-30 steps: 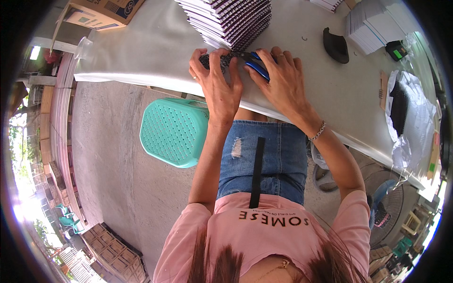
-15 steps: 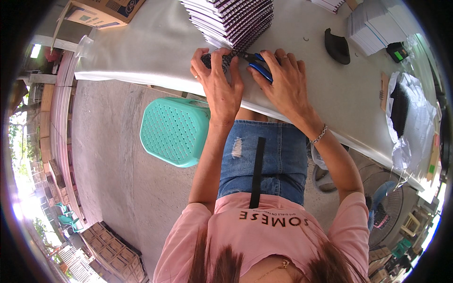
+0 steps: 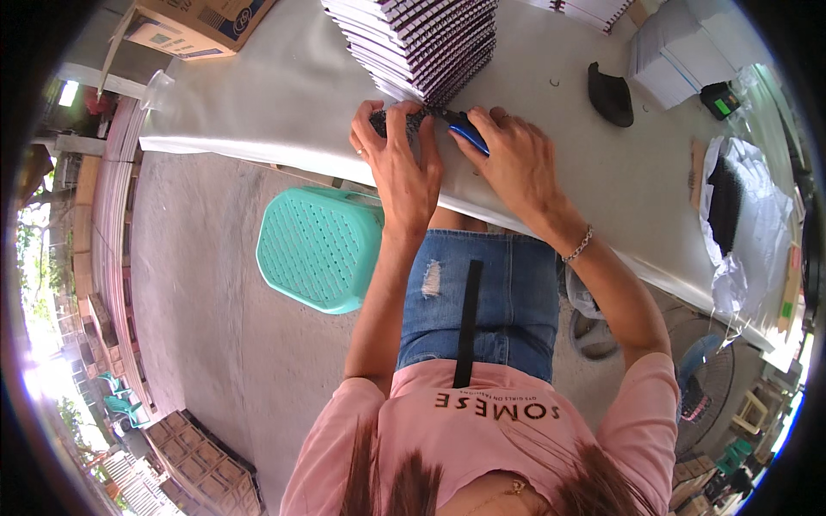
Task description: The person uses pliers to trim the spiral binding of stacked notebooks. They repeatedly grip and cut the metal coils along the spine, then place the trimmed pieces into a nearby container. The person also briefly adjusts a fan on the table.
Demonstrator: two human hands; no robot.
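My right hand (image 3: 523, 159) is closed round blue-handled pliers (image 3: 469, 133), whose dark jaws point left toward my left hand. My left hand (image 3: 400, 155) has its fingers bent over a dark wire coil (image 3: 379, 123) at the near table edge, just below a tall stack of spiral-bound notebooks (image 3: 413, 52). The coil is mostly hidden under the fingers, and I cannot make out what it is attached to. The plier tips sit by the coil's right end, too small to see clearly.
On the white-covered table (image 3: 258, 95) stand a cardboard box (image 3: 194, 30) at far left and paper stacks (image 3: 680, 60) at far right. Nearer are a black curved object (image 3: 609, 95), a tape measure (image 3: 719, 101) and a plastic bag (image 3: 757, 206). A turquoise stool (image 3: 318, 249) stands below left.
My right hand has squeezed the plier handles closer together. My left hand keeps its place at the coil. The whole view has shifted slightly.
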